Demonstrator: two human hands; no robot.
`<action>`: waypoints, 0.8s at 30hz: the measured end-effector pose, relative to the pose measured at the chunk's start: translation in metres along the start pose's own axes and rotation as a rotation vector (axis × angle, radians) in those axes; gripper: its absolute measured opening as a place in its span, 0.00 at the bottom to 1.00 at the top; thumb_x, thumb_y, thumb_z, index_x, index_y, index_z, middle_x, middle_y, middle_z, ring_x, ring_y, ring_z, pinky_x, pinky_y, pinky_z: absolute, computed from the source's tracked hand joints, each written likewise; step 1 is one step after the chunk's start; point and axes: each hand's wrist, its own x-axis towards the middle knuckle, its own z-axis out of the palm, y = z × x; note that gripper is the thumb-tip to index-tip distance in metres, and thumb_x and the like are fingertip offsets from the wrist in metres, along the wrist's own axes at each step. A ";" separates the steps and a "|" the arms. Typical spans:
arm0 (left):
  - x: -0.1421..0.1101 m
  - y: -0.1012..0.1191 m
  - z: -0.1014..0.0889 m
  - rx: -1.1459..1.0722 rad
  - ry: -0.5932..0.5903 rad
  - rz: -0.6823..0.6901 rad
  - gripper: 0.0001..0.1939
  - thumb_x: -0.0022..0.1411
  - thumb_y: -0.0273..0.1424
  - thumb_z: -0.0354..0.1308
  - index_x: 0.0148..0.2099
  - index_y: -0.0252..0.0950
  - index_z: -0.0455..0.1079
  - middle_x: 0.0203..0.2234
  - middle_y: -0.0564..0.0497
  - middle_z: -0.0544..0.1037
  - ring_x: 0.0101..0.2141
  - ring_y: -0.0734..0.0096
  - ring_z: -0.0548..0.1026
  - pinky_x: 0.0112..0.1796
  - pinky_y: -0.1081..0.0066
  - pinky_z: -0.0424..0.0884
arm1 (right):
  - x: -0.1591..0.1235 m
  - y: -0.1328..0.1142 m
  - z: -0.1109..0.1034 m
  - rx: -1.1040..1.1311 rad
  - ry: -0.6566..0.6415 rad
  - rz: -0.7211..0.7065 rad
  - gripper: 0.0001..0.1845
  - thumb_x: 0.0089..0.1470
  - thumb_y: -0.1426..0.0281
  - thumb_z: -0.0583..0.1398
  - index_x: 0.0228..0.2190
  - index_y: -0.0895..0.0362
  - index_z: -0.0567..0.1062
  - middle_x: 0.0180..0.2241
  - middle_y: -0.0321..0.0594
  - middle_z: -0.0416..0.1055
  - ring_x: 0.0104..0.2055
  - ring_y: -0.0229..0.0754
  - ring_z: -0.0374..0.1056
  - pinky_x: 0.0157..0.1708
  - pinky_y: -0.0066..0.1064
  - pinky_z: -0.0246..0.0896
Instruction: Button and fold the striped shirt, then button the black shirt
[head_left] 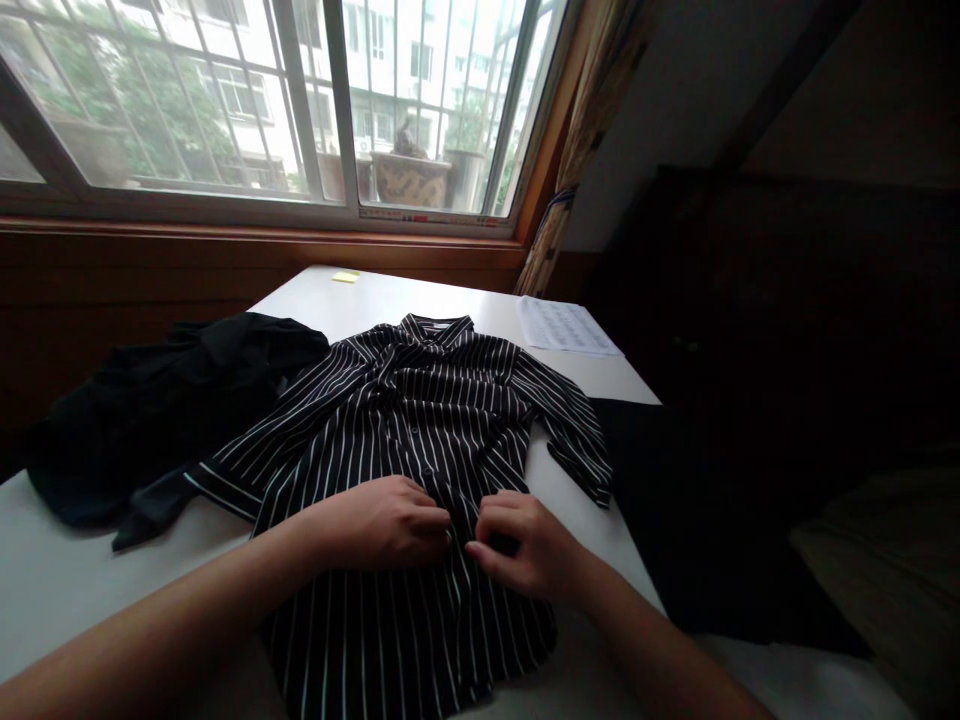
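Note:
A black shirt with white stripes [450, 400] lies front up on the white table, collar at the far end and sleeves spread to both sides. Over its button front, my left hand [401, 522] is closed, knuckles up, with its fingertips on the cloth near the placket. My right hand [525, 545] faces it a short way off, fingers curled and thumb close to them, at a raised fold of the same shirt. Both hands partly hide the cloth at their fingertips. Small dark buttons show above them, and the hem hangs toward me below.
A heap of dark clothing [187, 400] lies on the left of the white table [292, 295]. Printed sheets [566, 327] rest at the far right edge, and a yellow note [346, 277] at the back. Dark cloth [675, 500] is beyond the right edge. A barred window [345, 110] stands behind.

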 end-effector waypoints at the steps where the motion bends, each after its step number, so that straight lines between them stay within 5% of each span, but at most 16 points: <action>1: 0.001 0.000 0.000 -0.010 0.001 -0.004 0.14 0.72 0.30 0.54 0.31 0.35 0.70 0.24 0.54 0.70 0.23 0.74 0.66 0.27 0.66 0.66 | 0.001 -0.002 0.002 -0.045 -0.032 -0.001 0.10 0.57 0.67 0.63 0.27 0.55 0.70 0.27 0.33 0.67 0.30 0.37 0.62 0.34 0.32 0.54; 11: 0.000 -0.001 0.001 -0.005 -0.022 -0.008 0.12 0.71 0.28 0.54 0.32 0.35 0.70 0.25 0.53 0.71 0.24 0.73 0.68 0.29 0.67 0.68 | 0.006 -0.018 0.005 -0.381 -0.172 0.122 0.23 0.47 0.51 0.70 0.30 0.55 0.71 0.34 0.36 0.73 0.40 0.45 0.64 0.42 0.37 0.54; 24: -0.002 -0.006 0.003 0.025 -0.016 0.028 0.14 0.71 0.27 0.54 0.30 0.36 0.69 0.27 0.53 0.71 0.24 0.73 0.65 0.27 0.66 0.64 | 0.006 -0.023 0.012 -0.486 -0.127 0.185 0.11 0.57 0.62 0.61 0.26 0.55 0.71 0.30 0.40 0.74 0.39 0.47 0.64 0.42 0.40 0.52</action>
